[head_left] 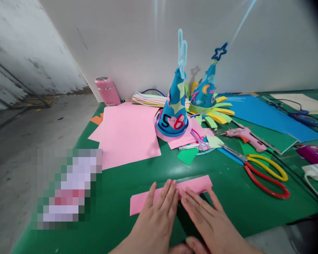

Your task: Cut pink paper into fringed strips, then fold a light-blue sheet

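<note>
A narrow folded strip of pink paper [140, 203] lies on the green table [116, 233] in front of me. My left hand [159, 215] presses flat on its middle, fingers stretched out. Beside it, my right hand [204, 215] rests on the strip's right part, its fingers also extended, and the index fingertips of both hands nearly meet. Parts of the strip are covered by my fingers. Beyond the strip stands a blue paper cone hat [172, 100] with numbers and stars. Large pink paper sheets [129, 134] lie to its left.
Scissors with red and yellow handles [265, 176] lie at right, near a pink glue gun [245, 135]. Behind are a second cone hat [205, 90], a blue sheet [265, 118] and a pink bottle [108, 91]. A pixelated object [74, 190] lies at the left edge.
</note>
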`<state>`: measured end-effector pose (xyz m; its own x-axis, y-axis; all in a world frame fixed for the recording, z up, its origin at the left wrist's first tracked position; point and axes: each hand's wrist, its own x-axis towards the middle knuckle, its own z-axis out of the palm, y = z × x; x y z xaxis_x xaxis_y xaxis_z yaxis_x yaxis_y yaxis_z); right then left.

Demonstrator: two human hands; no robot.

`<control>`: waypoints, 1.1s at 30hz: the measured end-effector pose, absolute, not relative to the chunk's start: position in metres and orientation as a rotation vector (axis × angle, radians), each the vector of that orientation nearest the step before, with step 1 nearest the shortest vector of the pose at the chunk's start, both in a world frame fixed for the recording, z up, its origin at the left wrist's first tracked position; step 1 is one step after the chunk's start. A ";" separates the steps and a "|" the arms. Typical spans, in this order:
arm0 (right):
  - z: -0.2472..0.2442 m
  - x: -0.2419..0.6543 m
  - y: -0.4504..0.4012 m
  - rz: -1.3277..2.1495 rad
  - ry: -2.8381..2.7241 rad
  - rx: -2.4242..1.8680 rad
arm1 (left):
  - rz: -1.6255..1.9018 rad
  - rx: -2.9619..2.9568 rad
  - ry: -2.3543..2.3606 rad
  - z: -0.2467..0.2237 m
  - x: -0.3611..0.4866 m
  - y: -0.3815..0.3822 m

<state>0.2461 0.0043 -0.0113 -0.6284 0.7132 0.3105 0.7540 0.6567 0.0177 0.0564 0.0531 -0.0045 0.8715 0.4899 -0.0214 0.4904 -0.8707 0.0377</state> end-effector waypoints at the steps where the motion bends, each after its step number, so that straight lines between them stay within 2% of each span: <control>1: -0.011 0.240 0.007 -0.220 -2.565 -1.147 | 0.004 3.027 0.780 -0.007 0.056 0.052; 4: -0.009 0.218 0.018 -0.063 -2.494 -1.098 | 0.088 3.085 0.827 -0.016 0.055 0.048; 7: -0.006 0.201 0.030 0.342 -2.465 -1.152 | 0.159 3.083 0.870 -0.021 0.057 0.047; 12: -0.001 0.211 0.033 0.694 -2.378 -1.391 | -0.053 2.968 0.803 -0.012 0.059 0.053; 23: 0.000 0.257 0.022 0.657 -2.420 -1.589 | 0.005 3.060 0.802 -0.008 0.058 0.056; 28: -0.003 0.285 0.015 0.603 -2.264 -1.655 | -0.073 2.992 0.812 0.001 0.058 0.054; 31: 0.000 0.290 0.011 0.450 -2.191 -1.660 | -0.081 3.005 0.816 0.003 0.057 0.052; 33: 0.001 0.284 0.010 0.260 -2.376 -1.549 | -0.033 3.065 0.823 -0.001 0.056 0.052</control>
